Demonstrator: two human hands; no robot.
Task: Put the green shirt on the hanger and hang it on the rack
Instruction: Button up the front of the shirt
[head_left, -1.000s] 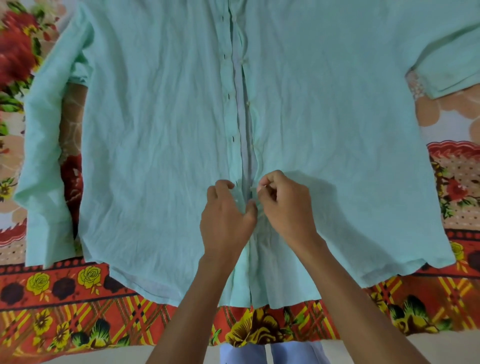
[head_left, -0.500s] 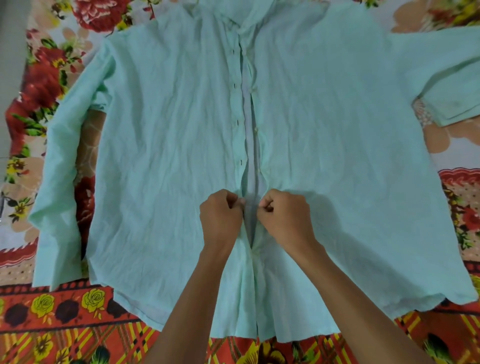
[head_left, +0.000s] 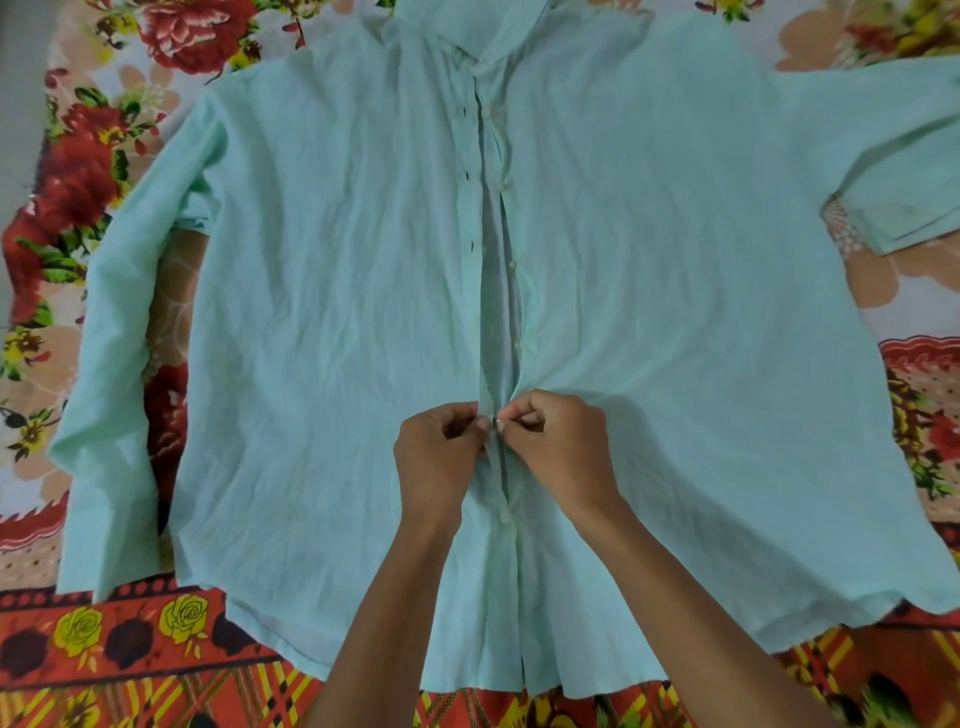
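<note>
A pale green shirt lies flat, front up, on a floral bedsheet, collar at the far end and sleeves spread to both sides. Its front placket is parted above my hands and closed below them. My left hand pinches the left placket edge with curled fingers. My right hand pinches the right placket edge at a button, touching the left hand. No hanger and no rack are in view.
The floral bedsheet, red, orange and yellow, covers the whole surface around the shirt. The shirt's right sleeve is folded back near the right edge of the view. The left sleeve runs down the left side.
The view has tilted up and pulled back, so the collar now shows. My hands have stayed at the lower placket, fingers working on a button.
</note>
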